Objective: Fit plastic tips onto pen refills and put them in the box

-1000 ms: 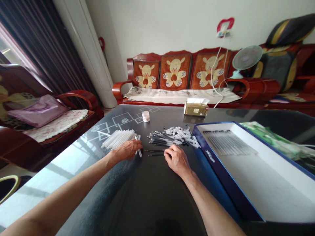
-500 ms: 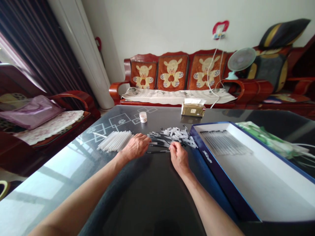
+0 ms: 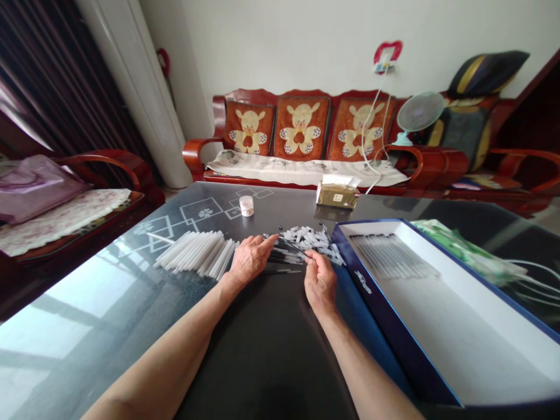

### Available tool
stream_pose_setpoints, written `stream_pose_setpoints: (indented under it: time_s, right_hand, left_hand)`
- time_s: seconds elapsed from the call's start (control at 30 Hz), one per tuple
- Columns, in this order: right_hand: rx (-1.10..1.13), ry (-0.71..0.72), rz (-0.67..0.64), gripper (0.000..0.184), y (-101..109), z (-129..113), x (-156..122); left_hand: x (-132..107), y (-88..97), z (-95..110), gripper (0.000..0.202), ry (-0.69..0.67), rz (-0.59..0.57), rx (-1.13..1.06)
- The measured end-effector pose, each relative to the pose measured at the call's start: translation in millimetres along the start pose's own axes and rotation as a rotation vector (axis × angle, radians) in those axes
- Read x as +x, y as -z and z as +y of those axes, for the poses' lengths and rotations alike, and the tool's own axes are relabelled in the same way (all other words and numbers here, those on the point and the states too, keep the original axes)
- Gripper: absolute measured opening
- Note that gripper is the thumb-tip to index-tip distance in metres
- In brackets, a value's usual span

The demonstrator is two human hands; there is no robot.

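Observation:
My right hand pinches a thin dark pen refill between thumb and forefinger. The refill slants up and left, and its far end meets the fingertips of my left hand. My left hand's fingers are closed there with the forefinger forward; whatever small thing they hold is hidden. Beneath and behind the hands lie dark refills and a heap of short whitish plastic pieces. To the left of my left hand is a pile of clear-white pen barrels.
A blue-rimmed white box lid holds a row of slim pens or refills on the right. Beyond it lies a green-white plastic package. A small white jar and a tissue box stand farther back on the dark table.
The view has shifted slightly. My left hand has come forward and its fingertips now meet the refill's end. The refill in my right hand shows more clearly, pointing up and left.

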State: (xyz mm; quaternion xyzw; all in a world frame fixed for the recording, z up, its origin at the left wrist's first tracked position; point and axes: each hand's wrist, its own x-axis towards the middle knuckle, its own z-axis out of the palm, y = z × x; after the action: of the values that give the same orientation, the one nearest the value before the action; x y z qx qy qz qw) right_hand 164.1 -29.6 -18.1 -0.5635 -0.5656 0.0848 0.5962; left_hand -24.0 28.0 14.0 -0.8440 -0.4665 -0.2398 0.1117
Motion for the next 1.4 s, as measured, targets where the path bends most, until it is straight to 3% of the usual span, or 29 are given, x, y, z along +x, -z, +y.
stream_pose_setpoints:
  time_s: [0.23,0.5,0.67,0.77,1.03,1.13,1.27,1.4]
  right_hand:
    - [-0.048,0.024,-0.081,0.028,2,-4,0]
    - [-0.081,0.063,-0.098,0.027,2,-2,0]
    - [-0.096,0.162,-0.093,0.025,1,-3,0]
    - [-0.043,0.184,-0.096,0.026,-1,-4,-1]
    - [0.242,0.124,-0.275,0.074,-6,-14,-13]
    - [0.209,0.102,-0.214,0.073,-6,-16,-12]
    - [-0.005,0.189,-0.009,0.045,1,-11,-2]
    - [-0.213,0.198,0.091,0.028,24,2,15]
  left_hand:
    - [-2,-3.3,-6,0.037,0.037,-0.018,0.019]
    - [-1,-1.1,-7,0.034,-0.143,0.001,-0.021]
    - [-1,9.9,10,0.032,-0.293,-0.074,-0.025]
    - [-4,13.7,26,0.032,-0.310,-0.098,-0.015]
    - [-10,1.9,46,0.043,-0.292,-0.028,-0.007]
    - [-9,-2.6,43,0.049,-0.229,0.022,0.016]
    - [-5,-6.8,36,0.054,-0.110,0.049,0.043]
    - [-3,-9.3,35,0.050,-0.059,0.067,0.027]
